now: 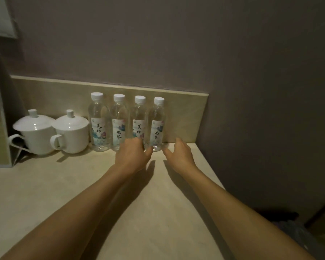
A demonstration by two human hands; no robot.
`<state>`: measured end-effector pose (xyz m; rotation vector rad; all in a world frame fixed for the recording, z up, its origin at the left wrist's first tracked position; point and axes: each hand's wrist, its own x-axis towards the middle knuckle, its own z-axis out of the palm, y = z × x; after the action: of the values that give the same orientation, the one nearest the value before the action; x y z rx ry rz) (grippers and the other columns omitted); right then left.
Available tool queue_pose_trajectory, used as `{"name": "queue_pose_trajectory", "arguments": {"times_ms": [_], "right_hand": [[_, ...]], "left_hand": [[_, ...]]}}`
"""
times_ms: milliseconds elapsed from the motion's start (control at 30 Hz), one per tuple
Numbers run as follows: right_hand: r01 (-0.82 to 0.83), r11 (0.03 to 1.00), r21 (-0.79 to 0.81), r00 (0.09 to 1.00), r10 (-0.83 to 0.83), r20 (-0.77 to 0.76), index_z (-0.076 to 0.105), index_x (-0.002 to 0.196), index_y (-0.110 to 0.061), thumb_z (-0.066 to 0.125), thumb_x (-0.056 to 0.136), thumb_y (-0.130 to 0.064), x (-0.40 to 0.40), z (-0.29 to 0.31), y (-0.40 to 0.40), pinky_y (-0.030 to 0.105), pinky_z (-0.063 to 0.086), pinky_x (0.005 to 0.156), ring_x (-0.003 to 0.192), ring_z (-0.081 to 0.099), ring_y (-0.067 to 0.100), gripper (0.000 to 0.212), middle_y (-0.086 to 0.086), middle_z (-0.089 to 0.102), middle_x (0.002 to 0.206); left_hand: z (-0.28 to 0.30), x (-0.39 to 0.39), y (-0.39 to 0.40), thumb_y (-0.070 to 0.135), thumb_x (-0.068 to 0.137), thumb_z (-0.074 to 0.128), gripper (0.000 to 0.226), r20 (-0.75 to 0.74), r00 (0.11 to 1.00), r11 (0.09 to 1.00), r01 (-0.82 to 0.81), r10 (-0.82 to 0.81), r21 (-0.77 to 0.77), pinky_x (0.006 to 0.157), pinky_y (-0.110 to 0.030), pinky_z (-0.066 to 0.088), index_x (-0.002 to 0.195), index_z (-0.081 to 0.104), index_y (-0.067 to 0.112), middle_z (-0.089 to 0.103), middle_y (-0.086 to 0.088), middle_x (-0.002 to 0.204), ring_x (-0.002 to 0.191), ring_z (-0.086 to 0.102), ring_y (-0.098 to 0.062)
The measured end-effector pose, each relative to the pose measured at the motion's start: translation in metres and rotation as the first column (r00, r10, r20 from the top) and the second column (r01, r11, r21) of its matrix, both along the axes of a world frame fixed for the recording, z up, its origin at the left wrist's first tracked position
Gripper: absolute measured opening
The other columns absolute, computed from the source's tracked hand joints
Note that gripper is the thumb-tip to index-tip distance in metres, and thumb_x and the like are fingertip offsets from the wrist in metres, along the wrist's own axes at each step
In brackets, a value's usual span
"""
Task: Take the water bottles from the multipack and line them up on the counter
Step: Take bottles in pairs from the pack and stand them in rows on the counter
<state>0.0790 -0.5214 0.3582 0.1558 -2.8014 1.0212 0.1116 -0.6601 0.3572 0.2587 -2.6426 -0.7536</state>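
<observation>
Standing bottles: four capped water bottles (127,122) upright in a touching row against the backsplash (186,117); clear water inside
Lidded cups: two white cups (53,134) left of the row; contents hidden
Left hand (132,155): fingers loosely curled at third bottle's base; holding nothing
Right hand (179,153): fingers spread, just beside the last bottle; empty

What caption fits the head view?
Four water bottles lined along the backsplash, left hand and right hand open beside them.

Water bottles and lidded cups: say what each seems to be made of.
Water bottles: clear, thin plastic by the look, see-through walls with a printed label and white caps, likely plastic too. Lidded cups: glossy white ceramic or porcelain, judging by the bright highlights on lids and sides.
</observation>
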Motion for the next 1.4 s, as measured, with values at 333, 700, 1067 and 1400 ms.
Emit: {"name": "queue_pose_trajectory", "arguments": {"times_ms": [333,700,1067,1400], "right_hand": [[0.023,0.988,-0.155,0.985,-0.049,-0.163,0.06,0.119,-0.008,0.056,0.091,-0.026,0.037,0.018,0.076,0.034,0.046,0.09,0.104,0.06,0.026,0.033,0.01,0.065,0.11],[-0.003,0.941,-0.337,0.89,-0.151,-0.43,0.065,0.091,-0.014,0.056,0.092,-0.022,0.084,0.034,0.247,0.025,0.045,0.068,0.078,0.063,0.017,0.012,0.001,0.068,0.083],[0.149,0.866,-0.478,0.828,-0.374,-0.419,0.06,0.083,-0.021,0.057,0.091,-0.017,0.094,-0.001,0.444,0.02,0.042,0.059,0.067,0.06,0.013,0.01,-0.007,0.061,0.067],[0.406,0.78,-0.475,0.856,-0.507,-0.101,0.058,0.082,-0.022,0.053,0.094,-0.02,0.04,-0.103,0.589,0.037,0.052,0.067,0.072,0.065,0.021,0.013,0.005,0.067,0.074]], "left_hand": [[0.012,0.019,0.081,0.03,0.1,0.039,0.034,-0.138,0.988,0.993,0.082,-0.069,0.087,0.069,-0.044,0.057,0.077,0.059,0.014,0.067,-0.009,0.074,0.071,0.066,-0.028],[0.036,0.053,0.261,0.05,0.094,0.041,0.035,-0.188,0.978,0.987,0.114,-0.091,0.115,0.079,-0.047,0.055,0.094,0.057,0.019,0.071,-0.008,0.089,0.085,0.067,-0.034],[0.02,0.046,0.462,0.048,0.096,0.042,0.032,-0.117,0.929,0.93,0.361,-0.352,0.071,0.078,-0.046,0.057,0.11,0.053,0.021,0.069,-0.005,0.094,0.085,0.067,-0.028],[-0.057,-0.03,0.603,0.045,0.098,0.043,0.038,0.203,0.839,0.862,0.504,-0.505,0.061,0.082,-0.042,0.051,0.118,0.051,0.014,0.064,-0.012,0.112,0.101,0.062,-0.035]]}}
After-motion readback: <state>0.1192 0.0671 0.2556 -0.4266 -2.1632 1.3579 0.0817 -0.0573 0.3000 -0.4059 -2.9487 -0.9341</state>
